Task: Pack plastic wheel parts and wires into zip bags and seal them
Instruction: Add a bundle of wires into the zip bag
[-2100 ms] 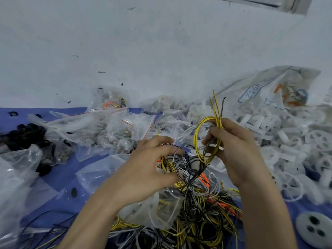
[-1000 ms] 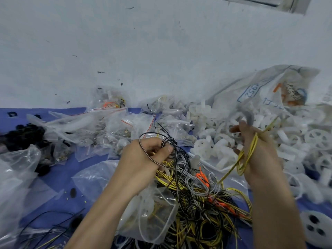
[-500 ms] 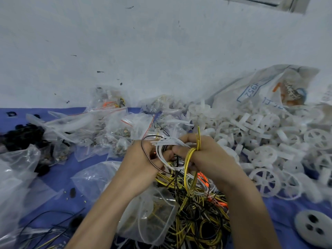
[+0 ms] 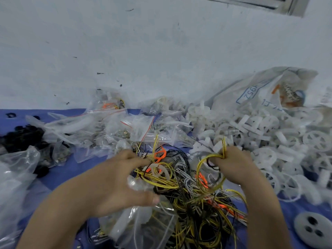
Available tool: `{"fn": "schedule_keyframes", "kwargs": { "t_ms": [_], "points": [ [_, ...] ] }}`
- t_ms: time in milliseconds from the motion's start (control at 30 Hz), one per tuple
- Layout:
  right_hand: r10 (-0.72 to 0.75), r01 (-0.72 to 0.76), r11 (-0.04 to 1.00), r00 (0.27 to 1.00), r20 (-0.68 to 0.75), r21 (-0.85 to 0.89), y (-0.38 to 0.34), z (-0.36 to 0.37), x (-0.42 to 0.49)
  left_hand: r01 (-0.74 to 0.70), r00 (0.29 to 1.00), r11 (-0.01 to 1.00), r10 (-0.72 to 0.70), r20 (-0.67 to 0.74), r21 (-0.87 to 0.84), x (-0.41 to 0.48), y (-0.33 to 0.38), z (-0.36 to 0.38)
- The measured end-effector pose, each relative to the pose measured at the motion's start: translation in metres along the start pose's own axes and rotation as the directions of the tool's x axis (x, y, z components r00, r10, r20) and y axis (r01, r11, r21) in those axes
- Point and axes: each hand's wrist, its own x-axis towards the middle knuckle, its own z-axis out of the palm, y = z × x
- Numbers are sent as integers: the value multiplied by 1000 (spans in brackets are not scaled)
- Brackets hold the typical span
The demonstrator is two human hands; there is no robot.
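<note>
A tangled pile of yellow, black, white and orange wires (image 4: 190, 200) lies on the blue cloth in front of me. My right hand (image 4: 233, 168) grips a looped bundle of yellow wires (image 4: 210, 159) with some black and white strands, held just above the pile. My left hand (image 4: 118, 182) hovers over the pile's left side with fingers spread, touching a clear zip bag (image 4: 143, 227) that lies partly under it. White plastic wheel parts (image 4: 269, 141) are heaped to the right.
Small filled zip bags with red seals (image 4: 125, 126) lie at the back centre. A large printed plastic sack (image 4: 260, 90) leans on the white wall. Black parts (image 4: 21, 137) sit far left, a grey disc (image 4: 314, 229) at bottom right, crumpled clear plastic (image 4: 14, 177) at the left edge.
The hands, joined half a second ago around a white and yellow bundle, have separated. My right hand carried the bundle right; my left hand opened and dropped toward the wire pile.
</note>
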Motion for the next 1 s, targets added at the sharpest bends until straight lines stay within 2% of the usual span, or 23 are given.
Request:
{"fn": "schedule_keyframes", "kwargs": {
  "t_ms": [100, 167, 300, 367, 467, 533, 633, 667, 733, 767, 833, 900, 1000],
  "points": [
    [72, -74, 997, 991, 110, 10, 8, 1, -1, 50, 999, 994, -50, -1, 98, 2, 6, 8],
    [93, -94, 996, 981, 172, -1, 9, 2, -2, 55, 998, 996, -57, 19, 76, 5, 6, 10],
    [125, -107, 989, 974, 190, -99, 8, 2, 0, 75, 992, 997, -74, 103, 0, 4, -4, 4],
    [134, -120, 990, 963, 234, -74, 6, 1, -2, 51, 998, 999, -51, 28, 11, 2, -6, 1],
    [126, -116, 992, 960, 252, -55, 9, -1, -4, 17, 980, 1000, -19, -197, -13, 5, -3, -2],
    [77, -87, 995, 976, 202, 39, 11, -6, -5, 20, 905, 994, -63, -421, -105, 8, 1, -6],
    [-15, -28, 933, 993, 117, 359, 9, -13, -8, -88, 659, 974, -99, -745, -208, 8, 10, -13],
    [-33, -10, 879, 996, 83, 476, 8, -16, -10, -133, 584, 971, -86, -807, -200, 8, 11, -15],
    [-27, 8, 786, 999, 22, 618, 5, -19, -14, -172, 519, 965, -83, -851, -198, 7, 12, -17],
    [-21, 23, 801, 1000, -10, 598, 5, -21, -15, -156, 525, 969, -84, -847, -194, 7, 11, -17],
    [4, 31, 925, 996, -89, 380, 7, -21, -13, -101, 603, 973, -106, -791, -207, 8, 10, -15],
    [43, -14, 983, 986, -159, 181, 9, -21, -11, -84, 671, 965, -129, -730, -248, 9, 10, -14],
    [91, -54, 983, 973, -214, 175, 11, -22, -11, -80, 689, 962, -137, -712, -262, 7, 13, -13]
  ]
}}
